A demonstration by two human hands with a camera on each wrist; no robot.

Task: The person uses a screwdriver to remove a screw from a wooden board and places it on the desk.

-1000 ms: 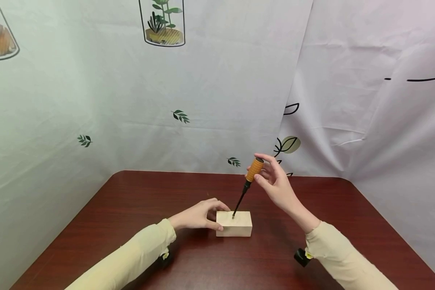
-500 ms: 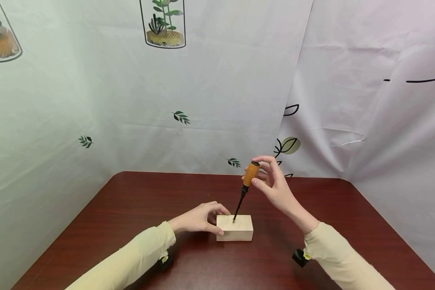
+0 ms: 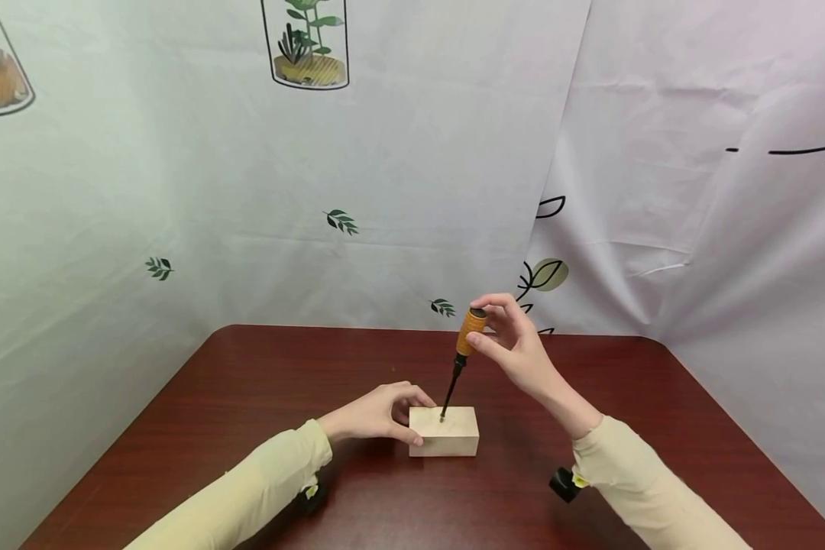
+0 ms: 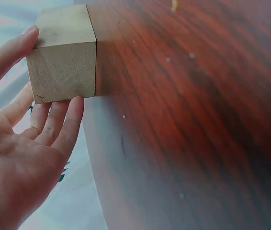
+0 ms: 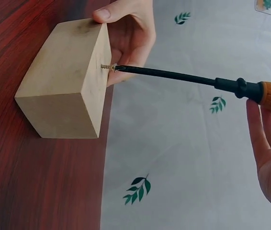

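A pale wooden block sits on the table, and a brass-coloured screw stands partly sunk in its top. My left hand grips the block's left end, thumb on the near face and fingers at the far side, as the left wrist view also shows. My right hand holds a screwdriver by its orange handle, fingertips around it and one finger over the butt. The screwdriver's black shaft leans slightly right, its tip meeting the screw head in the right wrist view.
The dark red-brown table runs back to a pale curtain printed with leaves and plant jars. A small yellowish crumb lies on the tabletop. Black wrist cameras hang under both sleeves.
The screwdriver's handle has swung left and stands more upright, with my right hand moving along and its fingers shifting around the handle. My left hand keeps its grip on the block.
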